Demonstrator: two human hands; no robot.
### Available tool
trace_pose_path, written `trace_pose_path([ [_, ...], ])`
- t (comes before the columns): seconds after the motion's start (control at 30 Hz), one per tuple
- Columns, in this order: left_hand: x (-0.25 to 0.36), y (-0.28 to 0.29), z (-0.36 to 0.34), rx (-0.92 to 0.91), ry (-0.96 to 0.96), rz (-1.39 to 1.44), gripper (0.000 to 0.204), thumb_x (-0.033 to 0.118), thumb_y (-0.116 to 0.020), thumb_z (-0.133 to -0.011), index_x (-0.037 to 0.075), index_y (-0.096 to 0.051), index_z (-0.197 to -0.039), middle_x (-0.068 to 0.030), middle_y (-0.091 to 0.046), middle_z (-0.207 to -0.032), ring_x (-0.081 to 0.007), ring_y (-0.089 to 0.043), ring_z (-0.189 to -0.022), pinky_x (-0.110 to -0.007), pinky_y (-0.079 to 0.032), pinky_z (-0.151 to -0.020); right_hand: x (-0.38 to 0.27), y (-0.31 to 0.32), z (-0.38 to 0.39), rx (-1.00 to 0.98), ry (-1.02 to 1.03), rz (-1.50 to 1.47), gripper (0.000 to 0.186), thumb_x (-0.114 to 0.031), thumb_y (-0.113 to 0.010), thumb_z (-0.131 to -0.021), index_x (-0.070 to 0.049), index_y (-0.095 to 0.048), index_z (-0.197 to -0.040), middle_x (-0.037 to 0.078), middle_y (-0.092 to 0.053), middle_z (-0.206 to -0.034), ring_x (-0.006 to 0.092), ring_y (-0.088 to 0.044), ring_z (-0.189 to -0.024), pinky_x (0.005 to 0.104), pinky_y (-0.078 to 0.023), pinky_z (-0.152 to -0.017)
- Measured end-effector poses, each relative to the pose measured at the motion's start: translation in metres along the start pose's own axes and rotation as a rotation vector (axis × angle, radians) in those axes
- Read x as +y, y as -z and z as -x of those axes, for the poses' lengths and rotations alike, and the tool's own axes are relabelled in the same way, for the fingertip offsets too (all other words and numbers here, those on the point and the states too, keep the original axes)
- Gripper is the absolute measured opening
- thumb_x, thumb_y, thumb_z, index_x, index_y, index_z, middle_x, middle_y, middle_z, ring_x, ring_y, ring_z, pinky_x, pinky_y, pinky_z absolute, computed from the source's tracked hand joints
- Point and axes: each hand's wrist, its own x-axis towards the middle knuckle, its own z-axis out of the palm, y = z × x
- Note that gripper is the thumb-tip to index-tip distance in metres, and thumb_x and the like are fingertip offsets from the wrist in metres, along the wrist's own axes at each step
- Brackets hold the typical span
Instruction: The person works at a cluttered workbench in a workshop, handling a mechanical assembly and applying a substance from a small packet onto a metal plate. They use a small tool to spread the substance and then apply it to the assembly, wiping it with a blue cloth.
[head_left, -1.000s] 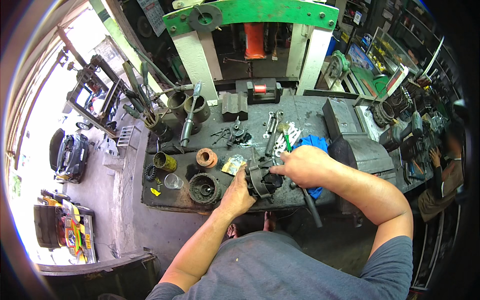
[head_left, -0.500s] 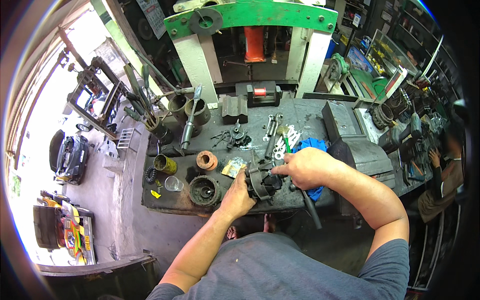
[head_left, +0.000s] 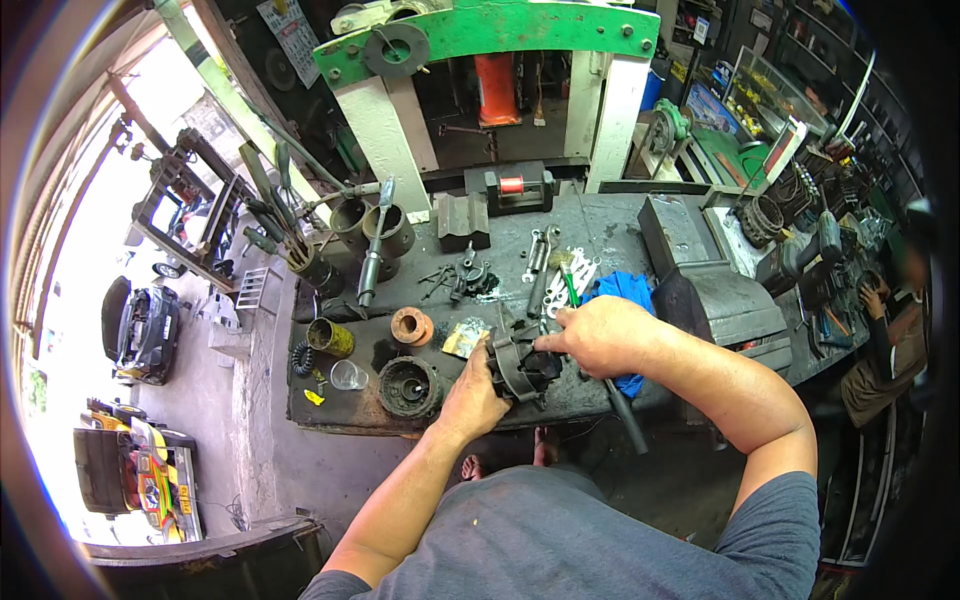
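A white sheet (head_left: 288, 42) at upper left carries rows of dark print, too small to read. A white card (head_left: 701, 30) at upper right bears a dark square code. The markings on the colourful vehicle (head_left: 152, 475) at lower left cannot be made out.

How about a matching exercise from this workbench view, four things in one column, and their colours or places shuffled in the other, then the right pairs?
Things:
1. cloth
2. plastic cup
3. flanged collar
4. ribbed metal part

Colours or places:
A. in the left hand
B. orange-brown
C. blue
D. see-through

Pairs: 1-C, 2-D, 3-B, 4-A
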Motion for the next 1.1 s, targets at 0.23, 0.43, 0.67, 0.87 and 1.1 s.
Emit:
trace_pose_path([
  [0.23, -0.001, -0.001, 0.001, 0.015, -0.01, -0.003, 0.114, 0.011, -0.089, -0.084, -0.009, -0.022, -0.175, -0.0361, -0.053, -0.166, -0.0467, -0.056, -0.155, -0.048, -0.048, -0.128, 0.001, 0.003, 0.005, -0.007, -0.033, -0.044, 0.066, -0.016, -0.073, -0.092, -0.026, -0.07, -0.156, 0.02, -0.075, -0.124, 0.0388, -0.081, -0.107, 0.0518, -0.066, -0.086],
  [0.43, -0.001, 0.0, 0.0, 0.002, -0.011, 0.019, 0.114, 0.011, -0.09, -0.084, -0.007, -0.023, -0.175, -0.0359, -0.051, -0.168, -0.0472, -0.055, -0.156, -0.049, -0.048, -0.128, -0.005, -0.003, 0.002, -0.049, -0.063, -0.069, 0.066, -0.017, -0.071, -0.093, -0.025, -0.069, -0.159, 0.018, -0.077, -0.122, 0.0387, -0.081, -0.106, 0.0513, -0.066, -0.088],
  [0.67, -0.008, -0.004, -0.002, 0.045, -0.073, 0.043, 0.104, 0.016, -0.093, -0.086, 0.0, -0.033, -0.17, -0.0297, -0.061, -0.161, -0.0448, -0.059, -0.153, -0.049, -0.049, -0.126, 0.01, 0.016, 0.018, 0.169, -0.099, -0.267, 0.07, -0.015, -0.073, -0.092, -0.022, -0.064, -0.161, 0.023, -0.076, -0.122, 0.0446, -0.078, -0.11, 0.0542, -0.064, -0.095],
  [0.87, -0.003, 0.0, 0.0, -0.009, -0.006, 0.006, 0.114, 0.011, -0.087, -0.084, -0.001, -0.022, -0.177, -0.0345, -0.05, -0.17, -0.0477, -0.052, -0.158, -0.049, -0.046, -0.13, 0.053, -0.049, 0.033, 0.411, -0.745, -0.391, 0.06, -0.022, -0.074, -0.1, -0.017, -0.063, -0.159, 0.031, -0.074, -0.134, 0.0493, -0.074, -0.123, 0.0563, -0.06, -0.107],
  [1.1, 0.0, 0.003, 0.002, -0.007, -0.016, -0.05, 0.116, 0.013, -0.086, -0.083, -0.002, -0.021, -0.178, -0.0355, -0.054, -0.166, -0.048, -0.056, -0.154, -0.049, -0.047, -0.129, 0.041, -0.25, 0.0, 0.399, -1.066, -0.595, 0.036, -0.027, -0.08, -0.103, -0.005, -0.076, -0.132, 0.033, -0.068, -0.142, 0.0513, -0.071, -0.127, 0.0581, -0.06, -0.108],
])
